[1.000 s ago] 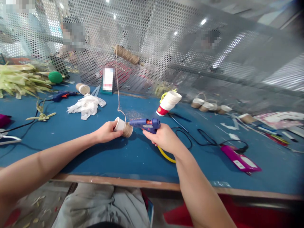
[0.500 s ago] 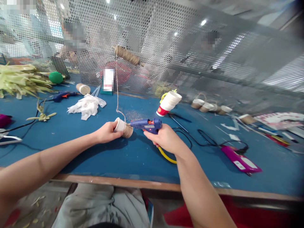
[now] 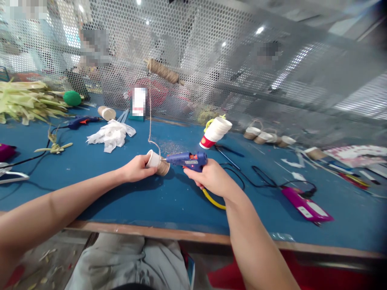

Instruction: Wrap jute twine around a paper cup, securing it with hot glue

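My left hand [image 3: 139,168] is closed around a white paper cup [image 3: 153,159] that lies tilted over the table, its lower part wound with brown twine [image 3: 163,168]. From the cup the twine runs up to a spool [image 3: 163,71] on the mesh panel. In my right hand [image 3: 213,177] is a blue hot glue gun [image 3: 187,159], a finger at its trigger. Its nozzle points left and meets the cup at the edge of the wound twine; whether it touches cannot be made out.
Stacked paper cups [image 3: 216,131] stand behind the glue gun. Twine-wrapped cups [image 3: 262,136] line the mesh panel. At right lies a purple power strip [image 3: 306,204] with black cords. White plastic [image 3: 111,135], a second glue gun [image 3: 81,122] and pale husks [image 3: 28,100] lie at left.
Hardly anything differs. Both hands keep the cup and glue gun in nearly the same place; the whole view has shifted very slightly.
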